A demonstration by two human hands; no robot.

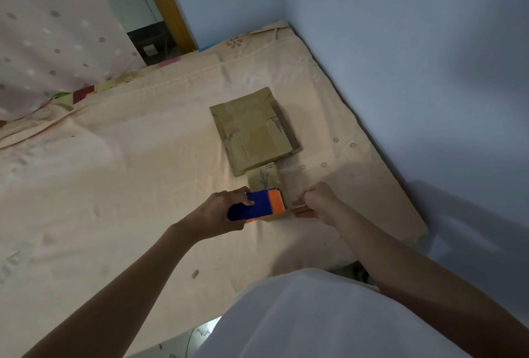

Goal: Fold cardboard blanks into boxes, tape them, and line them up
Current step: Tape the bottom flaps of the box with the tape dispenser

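Left hand (217, 211) clamped round the tape dispenser (257, 204), right hand (317, 200) pinching the tape end over the small box (264, 180): best pulled taut, then pressed flat along the seam.

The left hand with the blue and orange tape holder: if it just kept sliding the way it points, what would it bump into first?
Most likely the right hand. The left hand aims the tape dispenser with its toothed end toward it, very close. Depth is unclear; the small box lies just beyond.
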